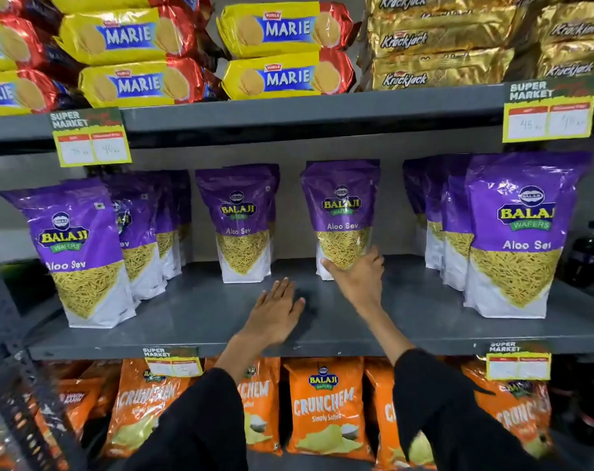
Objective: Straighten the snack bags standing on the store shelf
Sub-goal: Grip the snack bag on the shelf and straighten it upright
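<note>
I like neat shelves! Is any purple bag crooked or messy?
Yes. The front left Aloo Sev bag leans to the left, unlike the upright middle bag. The right hand holds the base of another bag. Nothing looks spilled or torn.

Illumination is even and moderately bright. Glare streaks the foil biscuit packs above the grey shelf. Soft shadows lie on that shelf beneath both hands. Wide-angle distortion bends its edges; the lower-left corner is blurred.
</note>
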{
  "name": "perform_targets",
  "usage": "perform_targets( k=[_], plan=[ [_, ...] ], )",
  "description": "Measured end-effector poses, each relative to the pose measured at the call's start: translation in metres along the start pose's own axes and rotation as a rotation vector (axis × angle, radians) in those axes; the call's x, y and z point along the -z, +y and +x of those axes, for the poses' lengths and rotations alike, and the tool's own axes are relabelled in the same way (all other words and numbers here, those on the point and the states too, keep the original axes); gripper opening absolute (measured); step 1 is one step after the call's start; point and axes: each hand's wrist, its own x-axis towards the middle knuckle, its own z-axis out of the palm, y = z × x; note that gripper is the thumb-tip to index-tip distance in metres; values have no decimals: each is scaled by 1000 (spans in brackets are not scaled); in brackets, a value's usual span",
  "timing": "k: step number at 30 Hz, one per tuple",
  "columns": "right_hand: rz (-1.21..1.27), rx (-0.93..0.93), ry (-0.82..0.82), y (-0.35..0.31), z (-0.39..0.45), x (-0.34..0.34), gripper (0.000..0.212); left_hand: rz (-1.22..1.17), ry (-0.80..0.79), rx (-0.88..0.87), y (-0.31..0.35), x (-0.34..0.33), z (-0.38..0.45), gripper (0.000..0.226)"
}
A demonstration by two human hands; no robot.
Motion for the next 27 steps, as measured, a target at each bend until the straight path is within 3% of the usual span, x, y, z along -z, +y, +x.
perform_targets(
  k=[6, 10, 27],
  plan=[
    [-55, -125, 21, -7, 33, -36, 143, 34, -126, 11, -12, -7, 13, 67],
    [-70, -146, 52, -6, 49, -51, 150, 22, -163, 9, -17, -10, 16, 67],
    [-164, -139, 96, 0, 53, -58, 136, 74, -116, -41, -23, -19, 22, 68]
  ],
)
